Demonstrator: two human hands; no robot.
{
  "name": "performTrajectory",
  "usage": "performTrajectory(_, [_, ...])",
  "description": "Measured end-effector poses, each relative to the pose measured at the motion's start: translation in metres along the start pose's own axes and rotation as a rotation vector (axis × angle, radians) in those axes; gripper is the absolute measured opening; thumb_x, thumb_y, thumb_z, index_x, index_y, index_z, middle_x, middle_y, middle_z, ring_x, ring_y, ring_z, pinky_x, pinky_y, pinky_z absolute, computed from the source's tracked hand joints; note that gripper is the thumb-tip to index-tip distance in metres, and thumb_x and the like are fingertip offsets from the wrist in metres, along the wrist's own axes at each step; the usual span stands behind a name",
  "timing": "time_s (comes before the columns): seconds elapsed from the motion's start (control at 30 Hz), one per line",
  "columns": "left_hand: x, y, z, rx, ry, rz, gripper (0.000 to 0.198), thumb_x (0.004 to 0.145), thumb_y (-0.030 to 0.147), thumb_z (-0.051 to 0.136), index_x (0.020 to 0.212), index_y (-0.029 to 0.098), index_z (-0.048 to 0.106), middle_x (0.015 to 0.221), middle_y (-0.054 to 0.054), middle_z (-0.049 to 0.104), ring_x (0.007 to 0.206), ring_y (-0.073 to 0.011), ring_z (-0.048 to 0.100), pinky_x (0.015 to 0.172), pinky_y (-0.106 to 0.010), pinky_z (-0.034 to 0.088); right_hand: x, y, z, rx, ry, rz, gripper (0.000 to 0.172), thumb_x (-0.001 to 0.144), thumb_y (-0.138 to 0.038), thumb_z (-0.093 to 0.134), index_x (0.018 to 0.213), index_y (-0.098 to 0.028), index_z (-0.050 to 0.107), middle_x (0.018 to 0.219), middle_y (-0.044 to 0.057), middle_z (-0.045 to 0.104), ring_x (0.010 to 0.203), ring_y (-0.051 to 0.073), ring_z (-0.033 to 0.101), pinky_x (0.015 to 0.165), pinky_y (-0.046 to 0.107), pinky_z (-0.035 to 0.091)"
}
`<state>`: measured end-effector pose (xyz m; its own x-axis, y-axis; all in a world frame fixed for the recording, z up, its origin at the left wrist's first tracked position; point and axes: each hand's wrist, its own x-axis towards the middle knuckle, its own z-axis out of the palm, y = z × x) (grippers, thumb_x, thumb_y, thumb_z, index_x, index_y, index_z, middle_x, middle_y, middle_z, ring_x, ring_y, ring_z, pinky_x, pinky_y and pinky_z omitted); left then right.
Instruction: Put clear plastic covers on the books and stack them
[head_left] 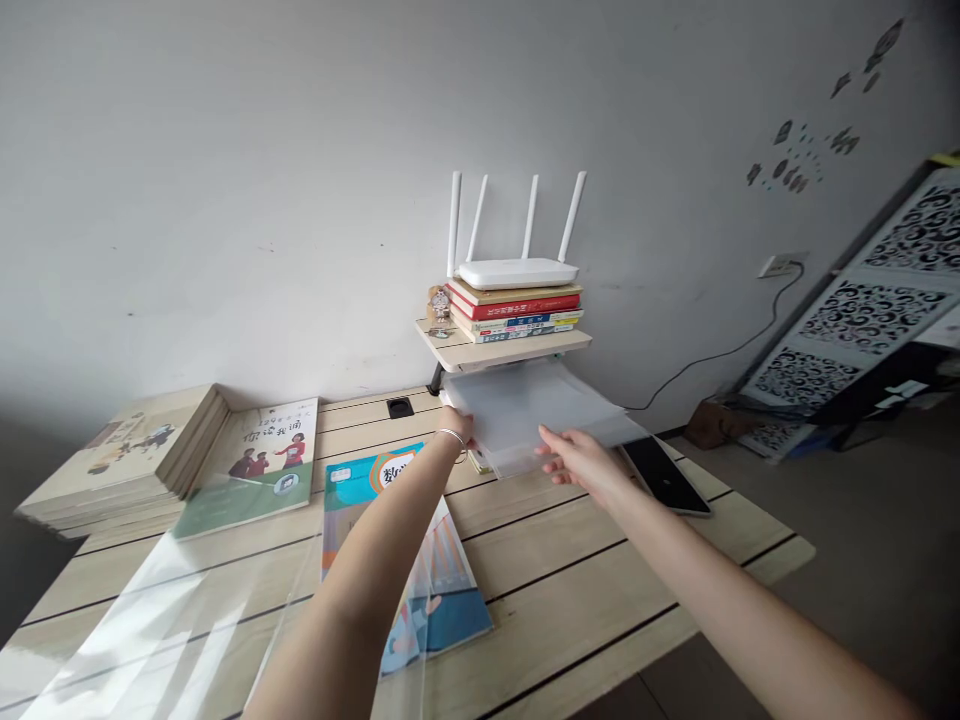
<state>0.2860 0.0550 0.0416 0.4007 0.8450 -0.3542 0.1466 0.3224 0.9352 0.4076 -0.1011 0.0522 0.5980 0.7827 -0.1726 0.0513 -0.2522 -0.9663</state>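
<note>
A stack of translucent plastic sheets lies under the small raised shelf at the back of the table. My left hand, with a bracelet at the wrist, is at the sheets' left edge; its fingers are mostly hidden. My right hand is at their front right, fingers apart and slightly curled beside the edge. A blue maths book lies below my left forearm, partly covered by it. Clear, shiny plastic spreads over the front left of the table and part of that book.
A white router sits on stacked books on the raised shelf. A green-and-white book and a book pile are at the left. A dark tablet-like object lies right of the sheets, near the table's right edge.
</note>
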Motion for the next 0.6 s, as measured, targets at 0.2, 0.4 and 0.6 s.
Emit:
performTrajectory(0.2, [-0.016, 0.003, 0.003, 0.106, 0.014, -0.059, 0.038, 0.087, 0.035, 0.045, 0.117, 0.014, 0.043, 0.096, -0.013, 0.058, 0.074, -0.0202, 0.063, 0.060, -0.034, 0.053, -0.020, 0.049, 0.001, -0.891, 0.258, -0.788, 0.058, 0.077, -0.034, 0.059, 0.130, -0.020, 0.038, 0.117, 0.015, 0.048, 0.085, 0.025, 0.059, 0.070, 0.037, 0.050])
performTrajectory(0.4, [-0.044, 0.009, -0.004, 0.229, -0.025, -0.023, 0.028, 0.085, 0.028, 0.043, 0.105, 0.010, 0.048, 0.082, -0.011, 0.058, 0.063, -0.0189, 0.062, 0.056, -0.033, 0.052, -0.006, 0.034, 0.006, -1.358, 0.241, -0.946, 0.052, 0.083, -0.006, 0.031, 0.128, -0.027, 0.047, 0.117, 0.014, 0.052, 0.089, 0.026, 0.057, 0.070, 0.037, 0.048])
performTrajectory(0.6, [-0.103, 0.011, -0.063, 0.421, 0.040, 0.189, 0.009, 0.072, 0.016, 0.059, 0.079, 0.016, 0.055, 0.078, -0.007, 0.059, 0.077, -0.0213, 0.060, 0.072, -0.034, 0.048, -0.014, 0.031, 0.008, -1.365, 0.259, -0.973, 0.056, 0.080, -0.005, 0.033, 0.132, -0.024, 0.043, 0.114, 0.015, 0.055, 0.088, 0.027, 0.056, 0.071, 0.041, 0.048])
